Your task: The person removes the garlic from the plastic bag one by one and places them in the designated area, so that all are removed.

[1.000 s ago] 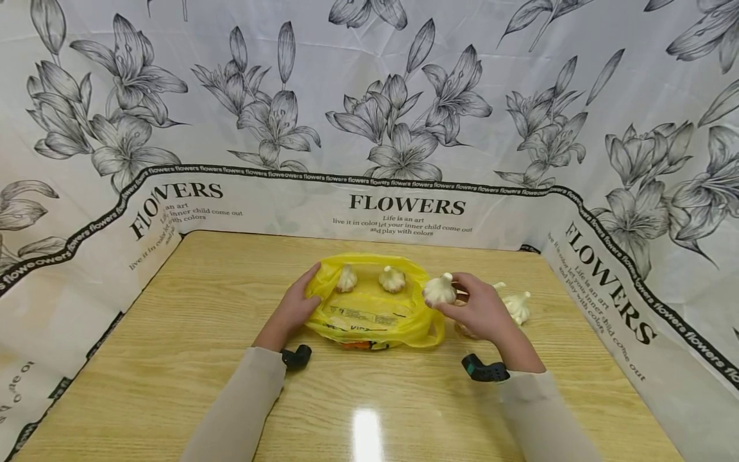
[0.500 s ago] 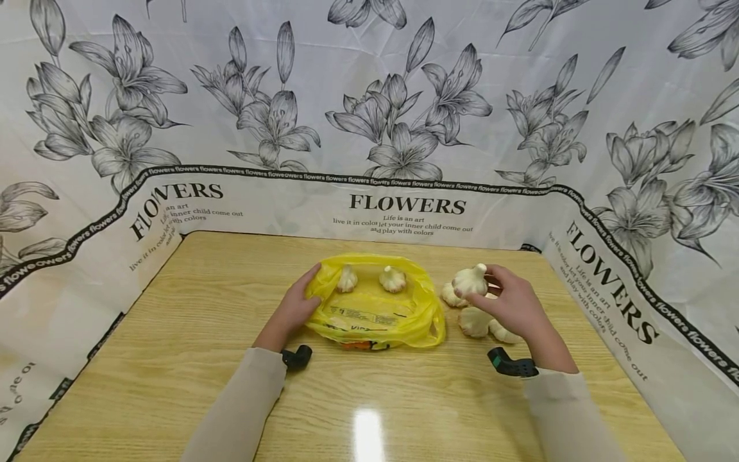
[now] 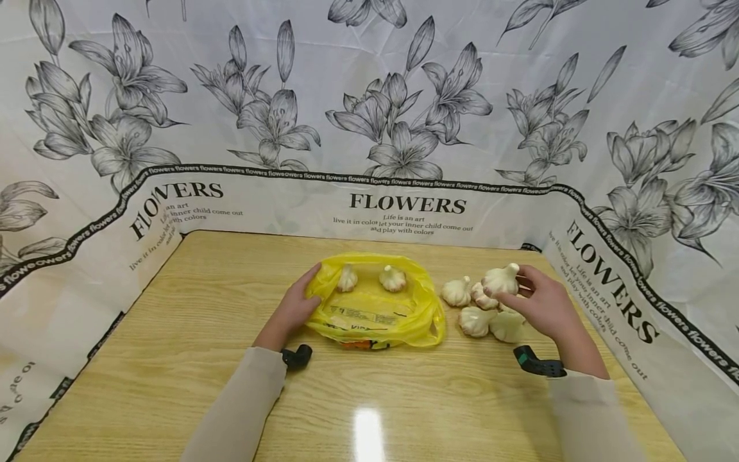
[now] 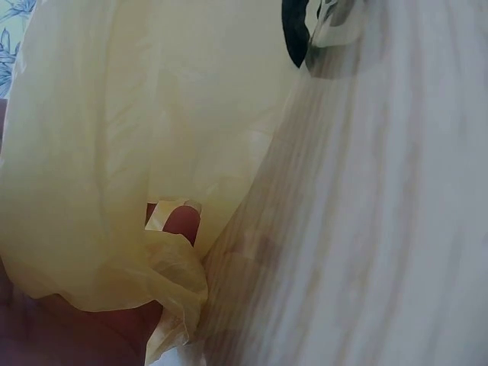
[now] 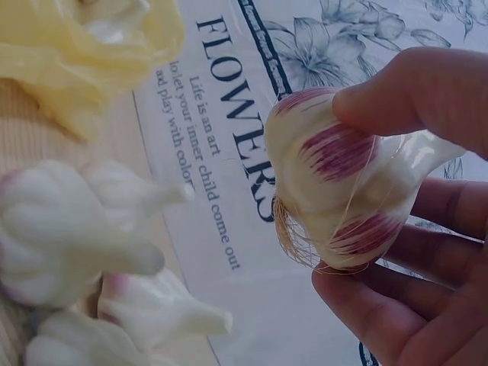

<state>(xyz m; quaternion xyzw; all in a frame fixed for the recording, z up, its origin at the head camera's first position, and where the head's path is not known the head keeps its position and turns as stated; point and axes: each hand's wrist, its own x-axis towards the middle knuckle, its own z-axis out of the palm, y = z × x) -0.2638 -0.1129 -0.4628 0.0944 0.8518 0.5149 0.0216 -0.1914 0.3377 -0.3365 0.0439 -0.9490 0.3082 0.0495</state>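
Observation:
My left hand [image 3: 296,304] grips the left rim of a yellow plastic bag [image 3: 369,301], which lies with its mouth spread. Two garlic bulbs [image 3: 392,278] are inside it. In the left wrist view, the thumb tip [image 4: 183,221] shows beside the bunched plastic; most of that hand is hidden. To the right of the bag, my right hand [image 3: 545,301] pinches a garlic bulb [image 3: 501,280] between thumb and fingers. The right wrist view shows this bulb [image 5: 335,183] with purple streaks and dry roots. Below it sit several more garlic bulbs [image 3: 476,321].
Everything stands on a light wooden table [image 3: 369,385]. White cloth printed with flowers and lettering [image 3: 404,212] closes off the back and both sides. Dark cameras [image 3: 537,362] sit on both wrists.
My right hand has moved right with its garlic bulb, from beside the bag's right edge to above the loose bulbs, uncovering more of them. The left hand and the bag have stayed put.

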